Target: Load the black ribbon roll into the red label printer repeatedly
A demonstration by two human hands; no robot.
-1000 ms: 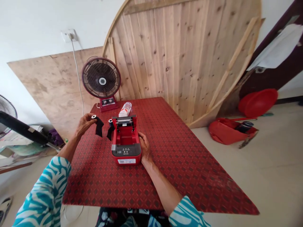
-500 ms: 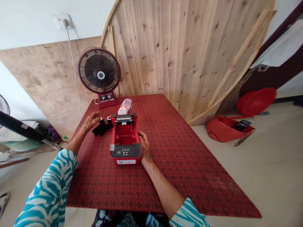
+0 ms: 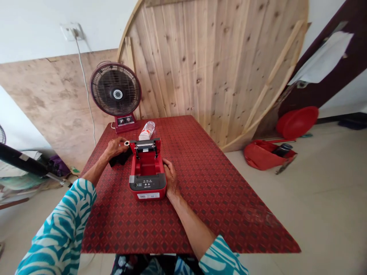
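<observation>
Head camera view, near to far: two blue and white sleeves [image 3: 59, 229] reach over the red tabletop [image 3: 218, 206]. The red box [image 3: 148, 170], which looks like a little printer, sits flat there, between the hands. Its front has a white label [image 3: 148, 195] and a dark panel [image 3: 147, 184] with tiny buttons. Its lid [image 3: 145, 145] stands up at the back, and the middle is hollow.

The right hand [image 3: 171, 177] lies along the box's right side. Its grip is loose and mostly open, with the fingers flat on the wall and not wrapped around. The left hand [image 3: 114, 148] is just past the box's back left corner. Its fingers are bent near the white-ended roll [image 3: 125, 143], and the gap between them is small; I cannot tell if they pinch it. A floppy black strip [image 3: 119, 158] lies under that hand.

The box seems hard and a bit heavy, so both low sides are good places to hold. The lid and its thin bars look easier to hurt. The roll looks light, and best held by its stiff ends, since the strip may slip or crease.

Farther back, a clear bottle [image 3: 147, 131] lies behind the lid, and a round fan [image 3: 116, 89] stands near the wooden boards [image 3: 195, 68]
</observation>
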